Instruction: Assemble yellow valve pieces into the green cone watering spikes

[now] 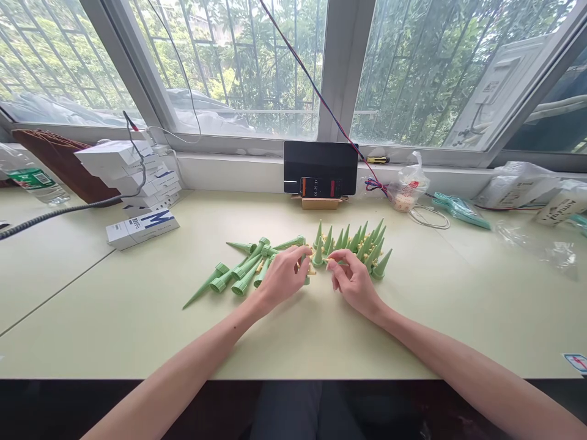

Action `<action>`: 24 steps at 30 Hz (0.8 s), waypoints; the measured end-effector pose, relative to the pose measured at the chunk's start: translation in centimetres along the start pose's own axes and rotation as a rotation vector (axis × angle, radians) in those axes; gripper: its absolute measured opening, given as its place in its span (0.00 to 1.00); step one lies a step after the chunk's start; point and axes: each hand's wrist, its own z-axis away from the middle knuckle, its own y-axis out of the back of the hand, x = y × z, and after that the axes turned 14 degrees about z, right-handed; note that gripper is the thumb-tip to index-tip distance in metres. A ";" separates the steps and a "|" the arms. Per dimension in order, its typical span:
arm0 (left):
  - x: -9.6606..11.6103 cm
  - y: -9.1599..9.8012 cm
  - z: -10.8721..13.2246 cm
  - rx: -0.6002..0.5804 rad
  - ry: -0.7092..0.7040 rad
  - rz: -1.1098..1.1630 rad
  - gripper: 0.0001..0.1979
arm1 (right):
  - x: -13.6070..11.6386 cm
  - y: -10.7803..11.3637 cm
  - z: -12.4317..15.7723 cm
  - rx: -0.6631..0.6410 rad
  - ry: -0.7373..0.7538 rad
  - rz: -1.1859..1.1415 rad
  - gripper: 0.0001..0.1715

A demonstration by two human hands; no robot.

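My right hand (355,284) pinches a small pale yellow piece (327,260) between thumb and fingertips, just in front of upright green plastic spikes (318,252). Curved over small yellow parts (312,269) is my left hand (285,272), its thumb and forefinger apart; the other fingers are partly hidden. To its left lies a loose pile of green spikes with ribbed caps (247,267). Several more spikes (381,265) stand points up behind and right of my right hand, with yellow bits among them. My left hand covers part of the pile.
A black tablet (321,160) with a phone (320,187) before it leans at the back on a cardboard stand (320,202). White boxes (142,228) and a bottle (39,180) are left. A plastic bag (409,188), a cable (428,219) and teal packets (461,211) lie right.
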 end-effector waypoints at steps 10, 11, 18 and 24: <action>0.4 0.0 -0.2 0.171 0.006 0.107 0.11 | 0.1 0.0 0.0 -0.006 0.001 -0.040 0.16; 0.4 0.0 -0.2 0.169 0.006 0.111 0.11 | 0.1 0.0 0.0 -0.008 0.005 -0.042 0.16; 0.3 -0.1 -0.1 0.148 0.014 0.123 0.11 | 0.0 0.0 0.0 -0.024 0.010 -0.033 0.16; 0.5 0.0 -0.2 0.146 0.013 0.118 0.10 | 0.0 0.0 0.0 -0.032 0.007 -0.037 0.18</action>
